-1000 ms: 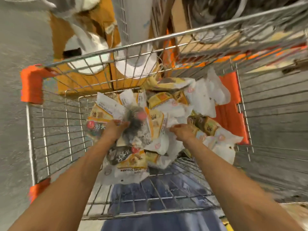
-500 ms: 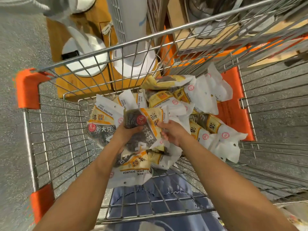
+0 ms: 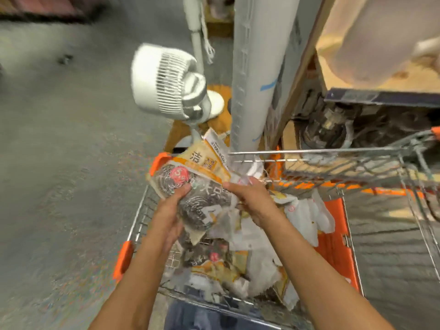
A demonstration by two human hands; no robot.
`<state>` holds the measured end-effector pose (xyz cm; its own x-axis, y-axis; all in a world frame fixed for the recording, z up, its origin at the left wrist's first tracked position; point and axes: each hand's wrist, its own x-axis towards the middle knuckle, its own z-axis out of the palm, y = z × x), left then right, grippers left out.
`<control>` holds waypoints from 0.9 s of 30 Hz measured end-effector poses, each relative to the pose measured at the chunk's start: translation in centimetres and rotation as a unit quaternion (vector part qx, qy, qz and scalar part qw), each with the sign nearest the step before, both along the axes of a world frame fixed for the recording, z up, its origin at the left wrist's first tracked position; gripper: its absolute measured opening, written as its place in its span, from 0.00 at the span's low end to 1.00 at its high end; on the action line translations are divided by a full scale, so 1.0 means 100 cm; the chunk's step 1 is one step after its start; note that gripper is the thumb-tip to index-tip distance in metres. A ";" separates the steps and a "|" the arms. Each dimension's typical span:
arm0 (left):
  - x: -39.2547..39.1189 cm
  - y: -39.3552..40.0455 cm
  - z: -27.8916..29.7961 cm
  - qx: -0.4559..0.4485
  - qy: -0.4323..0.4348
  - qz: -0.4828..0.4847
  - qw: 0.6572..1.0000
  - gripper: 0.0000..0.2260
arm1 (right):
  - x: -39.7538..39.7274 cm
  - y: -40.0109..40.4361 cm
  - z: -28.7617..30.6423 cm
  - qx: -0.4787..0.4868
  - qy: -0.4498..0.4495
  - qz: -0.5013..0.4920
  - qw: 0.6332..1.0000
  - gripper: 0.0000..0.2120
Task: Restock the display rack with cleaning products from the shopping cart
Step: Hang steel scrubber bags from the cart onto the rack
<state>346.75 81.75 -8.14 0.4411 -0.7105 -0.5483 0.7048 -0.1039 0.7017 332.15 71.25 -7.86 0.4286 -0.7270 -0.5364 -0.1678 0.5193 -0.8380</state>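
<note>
A wire shopping cart (image 3: 309,152) with orange corners stands in front of me, with several yellow-and-white packs of steel scourers (image 3: 228,265) piled inside. I hold one scourer pack (image 3: 190,182) lifted above the cart's left side. My left hand (image 3: 170,210) grips its lower left edge, thumb on the front. My right hand (image 3: 252,198) grips its right edge. The view is blurred by motion.
A white fan (image 3: 166,79) on a stand rises just beyond the cart on the left. A grey tower unit (image 3: 254,67) stands behind the cart. Wooden shelving (image 3: 333,75) with dark goods is at the right. Grey floor (image 3: 59,163) spreads to the left.
Both hands have lifted one scourer pack out of the pile and up above the cart's left rim. My head has turned up and left, so the fan is now in view.
</note>
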 end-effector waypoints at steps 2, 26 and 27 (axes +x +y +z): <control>-0.003 0.021 0.035 -0.048 0.014 0.065 0.997 0.11 | 0.019 0.008 0.036 -0.019 -0.036 0.015 0.999 0.17; -0.097 0.566 0.293 0.144 -0.507 0.564 0.636 0.16 | 0.138 0.496 0.300 -0.066 -0.399 0.609 0.682 0.16; -0.112 0.576 0.294 0.157 -0.507 0.589 0.610 0.14 | 0.132 0.516 0.303 -0.059 -0.406 0.624 0.665 0.15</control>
<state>335.57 139.35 21.23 0.7693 0.4959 0.4029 -0.3591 -0.1860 0.9146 345.30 122.87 22.42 0.8508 0.4510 0.2697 0.1266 0.3223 -0.9381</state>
